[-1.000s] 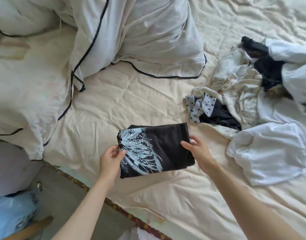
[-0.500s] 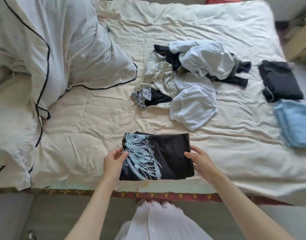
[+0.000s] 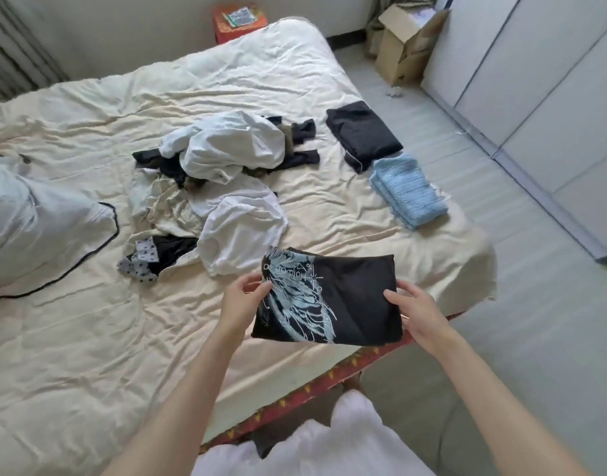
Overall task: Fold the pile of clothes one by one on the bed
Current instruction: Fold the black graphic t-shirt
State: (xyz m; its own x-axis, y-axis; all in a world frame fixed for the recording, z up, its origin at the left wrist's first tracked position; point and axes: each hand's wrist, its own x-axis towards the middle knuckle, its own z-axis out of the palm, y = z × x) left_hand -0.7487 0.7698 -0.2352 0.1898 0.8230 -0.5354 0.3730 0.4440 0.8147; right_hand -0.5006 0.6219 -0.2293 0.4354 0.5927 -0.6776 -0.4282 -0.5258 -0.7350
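A folded black T-shirt (image 3: 350, 297) with a pale blue wing print is held just above the bed's near edge. My left hand (image 3: 241, 300) pinches its left side, thumb on top. My right hand (image 3: 417, 312) grips its right side. Beyond it on the cream sheet (image 3: 89, 338) lies the unfolded pile of clothes (image 3: 223, 176): white garments, black pieces, a cream printed garment and a star-patterned item (image 3: 140, 262). Two folded items sit at the far right of the bed: a black garment (image 3: 362, 134) and a light blue knit (image 3: 406, 190).
A white pillow with black piping (image 3: 37, 228) lies at the left. The bed's red patterned edge (image 3: 295, 400) runs below the shirt. Grey floor, white wardrobe doors (image 3: 535, 80) and an open cardboard box (image 3: 403, 46) stand to the right. A red box (image 3: 240, 24) sits past the bed.
My view has swung to the right, bringing the folded items, floor and wardrobe into sight. Both hands have carried the folded black T-shirt rightward along the bed's edge, lifted off the sheet.
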